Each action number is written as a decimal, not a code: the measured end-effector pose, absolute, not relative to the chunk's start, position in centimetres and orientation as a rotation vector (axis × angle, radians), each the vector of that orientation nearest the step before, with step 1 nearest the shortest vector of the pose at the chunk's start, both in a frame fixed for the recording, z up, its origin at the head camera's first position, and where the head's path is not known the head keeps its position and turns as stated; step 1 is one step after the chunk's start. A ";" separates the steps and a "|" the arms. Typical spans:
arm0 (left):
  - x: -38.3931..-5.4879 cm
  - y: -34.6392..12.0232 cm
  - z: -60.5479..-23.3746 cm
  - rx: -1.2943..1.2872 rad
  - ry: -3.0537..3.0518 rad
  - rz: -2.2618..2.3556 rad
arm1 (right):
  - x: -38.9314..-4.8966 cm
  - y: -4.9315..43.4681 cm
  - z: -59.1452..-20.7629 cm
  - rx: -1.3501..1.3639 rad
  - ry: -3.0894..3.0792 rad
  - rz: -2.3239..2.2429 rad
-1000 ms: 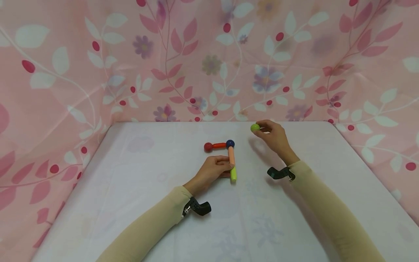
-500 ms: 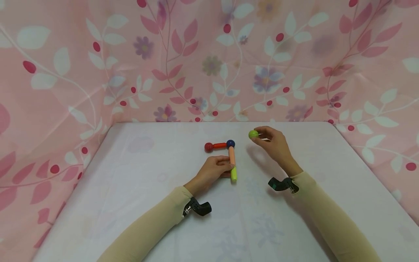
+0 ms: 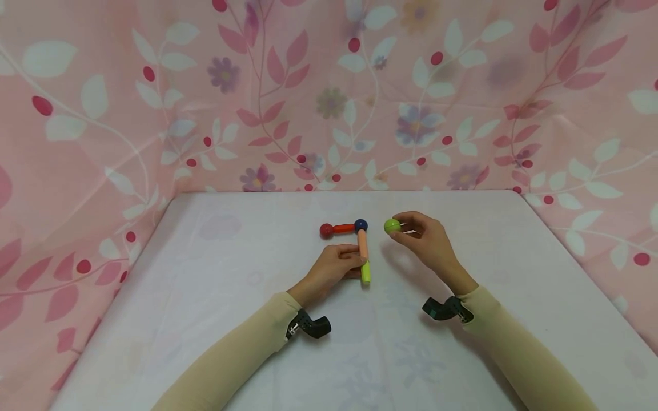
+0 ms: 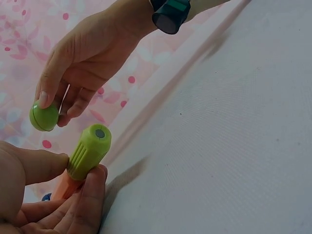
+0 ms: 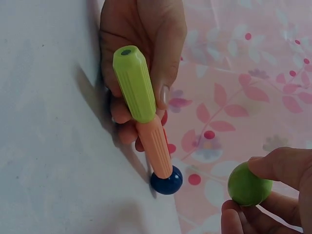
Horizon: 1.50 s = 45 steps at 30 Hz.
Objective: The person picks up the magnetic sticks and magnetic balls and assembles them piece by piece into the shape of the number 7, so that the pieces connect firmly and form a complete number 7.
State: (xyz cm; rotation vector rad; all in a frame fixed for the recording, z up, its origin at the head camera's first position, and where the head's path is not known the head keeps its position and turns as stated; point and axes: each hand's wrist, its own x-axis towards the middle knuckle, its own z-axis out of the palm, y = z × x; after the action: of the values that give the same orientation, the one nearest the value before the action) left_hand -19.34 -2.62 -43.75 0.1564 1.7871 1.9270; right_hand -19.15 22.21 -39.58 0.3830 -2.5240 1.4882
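Note:
My left hand (image 3: 335,267) pinches a joined pair of ribbed magnetic rods between thumb and fingers. The yellow-green rod (image 5: 134,84) points toward me and shows a dark round spot at its end. Beyond it the peach rod (image 5: 156,148) meets a dark blue ball (image 3: 361,225). From that ball a red-orange rod (image 3: 344,228) runs left to a red ball (image 3: 326,230), making a corner shape. My right hand (image 3: 425,240) pinches a green ball (image 5: 249,184) by thumb and fingertips, held in the air to the right of the blue ball.
A white cloth-covered table (image 3: 231,342) lies under both hands. Behind it hangs a pink curtain (image 3: 329,103) with leaves and flowers. Black cameras sit on the left wrist (image 3: 311,325) and right wrist (image 3: 444,309).
My right hand has come nearer and slightly left with the green ball, now level with the blue ball. The left hand and the joined rods have stayed in place.

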 end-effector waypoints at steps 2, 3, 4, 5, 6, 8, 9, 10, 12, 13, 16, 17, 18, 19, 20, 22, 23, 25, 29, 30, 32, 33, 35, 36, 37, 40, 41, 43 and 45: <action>-19.3 -2.7 -43.8 0.160 1.788 1.924 | -18.8 22.1 -39.5 0.382 -2.531 1.496; -19.3 -2.7 -43.7 0.159 1.787 1.921 | -18.7 22.1 -39.5 0.380 -2.536 1.499; -19.3 -2.7 -43.7 0.162 1.787 1.919 | -18.5 22.0 -39.5 0.380 -2.539 1.503; -19.3 -2.7 -43.7 0.164 1.788 1.916 | -18.3 21.9 -39.5 0.382 -2.540 1.508; -19.2 -2.7 -43.6 0.165 1.789 1.914 | -18.2 21.9 -39.5 0.384 -2.539 1.513; -19.2 -2.8 -43.5 0.171 1.793 1.909 | -17.9 21.7 -39.4 0.392 -2.533 1.529; -19.2 -2.8 -43.4 0.169 1.794 1.907 | -17.7 21.7 -39.4 0.396 -2.530 1.537; -19.1 -2.8 -43.3 0.169 1.794 1.907 | -17.6 21.6 -39.4 0.401 -2.526 1.548; -19.2 -2.8 -43.4 0.169 1.792 1.909 | -17.2 21.4 -39.4 0.414 -2.524 1.563; -19.2 -2.8 -43.4 0.170 1.791 1.910 | -17.1 21.3 -39.4 0.420 -2.524 1.570; -19.3 -2.7 -43.6 0.171 1.789 1.916 | -16.5 21.1 -39.4 0.433 -2.534 1.571; -19.3 -2.7 -43.7 0.172 1.787 1.919 | -16.4 21.0 -39.4 0.436 -2.539 1.567; -19.3 -2.7 -43.7 0.173 1.786 1.921 | -16.2 21.0 -39.4 0.438 -2.544 1.566; -19.3 -2.6 -43.7 0.173 1.786 1.922 | -16.1 20.9 -39.4 0.438 -2.549 1.562; -19.3 -2.6 -43.7 0.175 1.785 1.924 | -16.0 20.9 -39.4 0.437 -2.553 1.561; -19.2 -2.6 -43.6 0.178 1.783 1.925 | -15.8 20.8 -39.5 0.440 -2.559 1.559; -19.2 -2.6 -43.6 0.179 1.782 1.924 | -15.7 20.8 -39.6 0.442 -2.560 1.559; -19.2 -2.7 -43.6 0.180 1.783 1.922 | -15.5 20.8 -39.7 0.448 -2.562 1.560; -19.3 -2.7 -43.6 0.181 1.785 1.922 | -15.1 20.8 -39.8 0.461 -2.566 1.564; -19.3 -2.8 -43.6 0.182 1.786 1.921 | -15.0 20.8 -39.8 0.463 -2.569 1.565; -19.3 -2.8 -43.6 0.186 1.783 1.922 | -14.7 20.7 -39.8 0.466 -2.571 1.575; -19.2 -2.8 -43.5 0.188 1.783 1.922 | -14.6 20.7 -39.8 0.468 -2.572 1.579; -19.2 -2.8 -43.5 0.191 1.784 1.920 | -14.3 20.7 -39.8 0.472 -2.572 1.591; -19.3 -2.8 -43.5 0.193 1.785 1.920 | -14.1 20.6 -39.9 0.473 -2.575 1.595; -19.3 -2.8 -43.5 0.194 1.785 1.921 | -14.0 20.6 -39.9 0.477 -2.575 1.604; -19.2 -2.8 -43.5 0.196 1.788 1.918 | -13.7 20.5 -40.1 0.482 -2.583 1.617; -19.2 -2.8 -43.5 0.196 1.789 1.917 | -13.6 20.5 -40.2 0.485 -2.586 1.620; -19.2 -2.8 -43.5 0.196 1.788 1.917 | -13.4 20.5 -40.3 0.493 -2.585 1.631; -19.2 -2.8 -43.5 0.194 1.785 1.919 | -13.2 20.4 -40.4 0.503 -2.581 1.637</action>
State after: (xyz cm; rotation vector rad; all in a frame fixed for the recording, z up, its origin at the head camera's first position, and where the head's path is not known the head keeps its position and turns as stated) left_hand -19.19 -2.78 -43.49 0.1939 1.7849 1.9191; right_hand -13.24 20.42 -40.38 0.5034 -2.5805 1.6370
